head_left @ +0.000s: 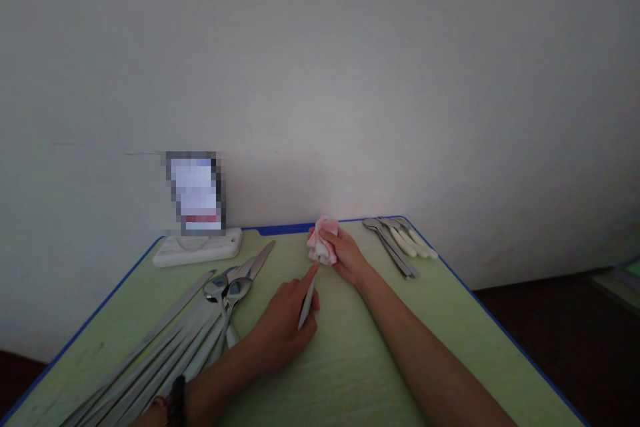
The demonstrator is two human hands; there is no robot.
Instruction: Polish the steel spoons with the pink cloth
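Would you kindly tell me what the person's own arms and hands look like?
The left hand and right hand are ungloved, the forearms bare with no sleeves in view. The left one wears a dark wristband and a thinner reddish bracelet.

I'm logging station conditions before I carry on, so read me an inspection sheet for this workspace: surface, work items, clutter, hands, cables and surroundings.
Surface: green table with blue edging.
Job's things: metal utensil, type unclear; pink-and-white cloth; left cutlery pile, including spoons and a knife; right cutlery group, including white-handled pieces.
Clutter: lit screen, pixelated, upright near the wall; white object at its foot.
Hands: left hand grips the metal utensil; right hand holds the bunched cloth by the utensil's far end, contact unclear.
Cables: nothing seen.
Surroundings: pale wall behind the table, faintly marked; dark floor at right.
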